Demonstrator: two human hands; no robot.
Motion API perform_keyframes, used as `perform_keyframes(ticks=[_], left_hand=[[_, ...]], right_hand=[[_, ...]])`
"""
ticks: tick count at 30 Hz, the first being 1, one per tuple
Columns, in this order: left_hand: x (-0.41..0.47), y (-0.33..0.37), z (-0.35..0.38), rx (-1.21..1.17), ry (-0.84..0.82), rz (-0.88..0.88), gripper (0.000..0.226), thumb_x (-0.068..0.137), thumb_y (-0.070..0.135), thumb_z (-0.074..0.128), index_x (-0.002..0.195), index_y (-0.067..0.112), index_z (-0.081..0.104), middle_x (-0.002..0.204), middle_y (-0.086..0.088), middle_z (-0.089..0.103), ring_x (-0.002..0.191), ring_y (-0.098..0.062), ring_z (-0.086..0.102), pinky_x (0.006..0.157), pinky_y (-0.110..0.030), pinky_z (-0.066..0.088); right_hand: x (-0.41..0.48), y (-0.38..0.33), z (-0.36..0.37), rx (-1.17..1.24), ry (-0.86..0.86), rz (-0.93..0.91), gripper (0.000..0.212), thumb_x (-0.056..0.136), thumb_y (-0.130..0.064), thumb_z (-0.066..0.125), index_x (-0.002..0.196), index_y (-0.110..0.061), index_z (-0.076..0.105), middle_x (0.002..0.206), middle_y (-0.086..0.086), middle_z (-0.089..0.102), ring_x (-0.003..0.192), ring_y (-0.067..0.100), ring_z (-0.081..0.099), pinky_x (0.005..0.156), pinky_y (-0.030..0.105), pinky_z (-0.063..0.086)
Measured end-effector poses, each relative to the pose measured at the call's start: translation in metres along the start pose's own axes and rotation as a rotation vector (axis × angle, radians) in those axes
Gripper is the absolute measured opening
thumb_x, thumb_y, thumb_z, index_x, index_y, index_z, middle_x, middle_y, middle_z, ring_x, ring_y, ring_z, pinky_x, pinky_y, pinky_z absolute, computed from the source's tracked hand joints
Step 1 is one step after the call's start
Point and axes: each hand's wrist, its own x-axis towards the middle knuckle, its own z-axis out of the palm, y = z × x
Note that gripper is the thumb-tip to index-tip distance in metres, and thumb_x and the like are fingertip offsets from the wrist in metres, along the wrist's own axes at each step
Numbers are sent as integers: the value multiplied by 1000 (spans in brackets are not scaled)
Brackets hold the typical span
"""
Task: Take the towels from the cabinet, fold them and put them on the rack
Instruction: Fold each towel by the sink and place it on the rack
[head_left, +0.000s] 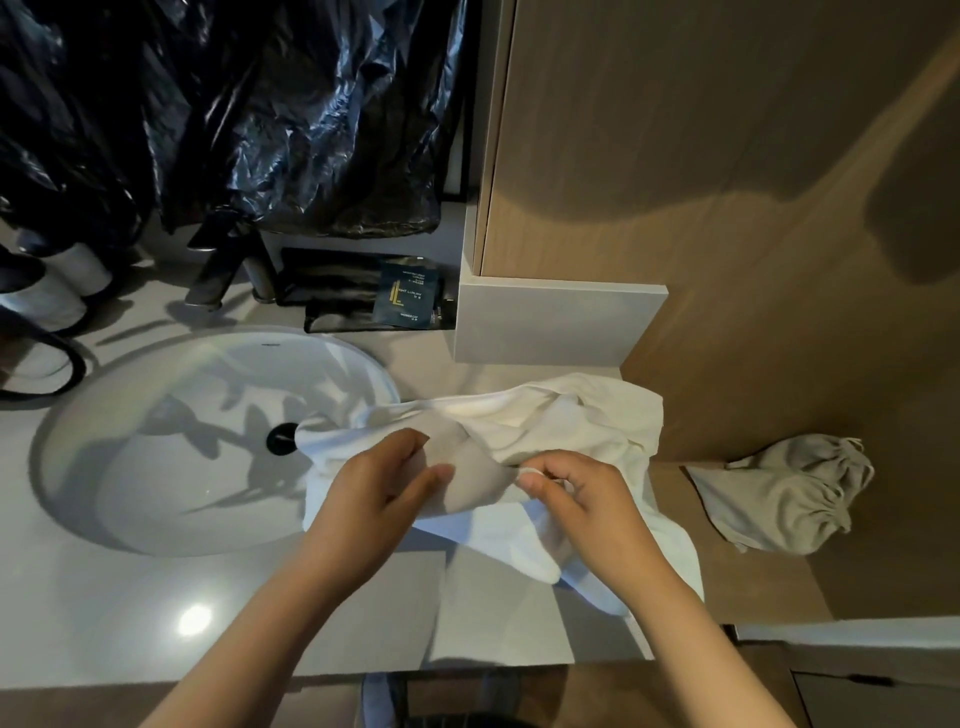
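White towel (545, 415) is on the counter (156, 613), crumpled and unfolded, just right of the sink (171, 457). Its left corner droops over the sink rim, close to the black drain (282, 439). Its right side hangs past the counter edge.

Right hand (587, 504): thumb and forefinger pinch a small bit of towel edge, other fingers curled under.

Left hand (384, 488): fingers loosely curved, thumb apart from them, over the shadowed middle of the towel. Can't tell if it grips or only touches.

Readable text:
- Dark sachet (408, 299) behind the sink, propped in a black tray (322, 280), has a gold logo.
- It reads "…GHT LUXURY" mid-pack and "SHOWER CAP" at the bottom. The lines at the top are too small to read.
- There's a small mark on the sink's far rim, not legible.

Other items:
- Dark faucet (213, 280) stands behind the basin, left of the tray.
- Black plastic bag (234, 104) hangs above the back of the counter.
- Grey drawstring bag (779, 493) is to the right of the towel against a wood-grain surface, well apart from both hands. Can't tell if it lies or hangs there.
- Wood-grain cabinet panel (727, 130) fills the upper right.
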Motion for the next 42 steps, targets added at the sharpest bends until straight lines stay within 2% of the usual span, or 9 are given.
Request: perform_keyframes(ticks=[3,10,14,17,22,26,33,38,42], left_hand=[[10,8,-6,-75,114,1,32,93,29,62,73,9,47,64,-13,42,57,-11,35,54,-24,28],[29,20,-25,-133,236,37,21,97,26,57,78,18,52,66,-9,50,57,-8,40,52,-19,32],[42,19,-43,-256,362,11,17,97,27,55,82,20,57,64,8,52,60,-5,44,56,-22,36],[46,19,-49,-176,373,56,14,97,27,55,84,22,57,72,-4,58,63,-10,47,58,-21,37],[46,27,-57,-105,465,87,15,99,27,50,85,24,52,70,-4,57,60,-7,46,57,-30,38],[53,53,-69,-111,574,151,15,98,32,44,87,25,51,76,11,57,68,1,51,54,-14,36],[46,71,-60,-49,385,264,15,85,33,68,86,27,54,84,13,59,81,1,54,65,-9,36],[36,68,-45,-180,70,214,57,62,44,85,113,42,60,115,26,62,108,7,55,85,-7,39],[31,71,-29,-201,-44,192,66,55,55,84,115,48,58,105,31,63,102,7,57,77,-4,40]], right_hand=[[3,-9,0,63,38,-39,32,94,-31,56,69,-13,51,63,1,48,61,7,43,59,15,36],[2,-30,0,159,94,-22,36,90,-48,56,67,-20,55,62,0,50,60,4,43,57,14,36],[-5,-20,-16,126,15,48,38,95,-37,62,59,-31,51,56,-14,44,57,1,39,56,16,33],[-7,-19,-26,97,112,44,37,91,-38,60,60,-23,46,56,-11,41,57,4,39,57,18,32],[14,-64,-58,-94,422,-263,31,92,-33,63,66,-19,56,61,-6,51,57,4,45,55,15,34],[39,-106,-90,-297,536,-457,22,94,-24,68,73,-21,62,65,-20,51,63,6,52,59,11,35],[40,-105,-66,-129,402,-359,15,93,-27,65,80,-21,69,72,-16,64,73,10,61,61,12,42],[38,-108,-59,-61,363,-314,15,93,-28,66,78,-24,68,70,-17,62,69,9,59,60,9,38],[37,-113,-54,-7,341,-286,17,90,-36,65,77,-27,69,70,-16,64,71,9,61,60,11,42]])
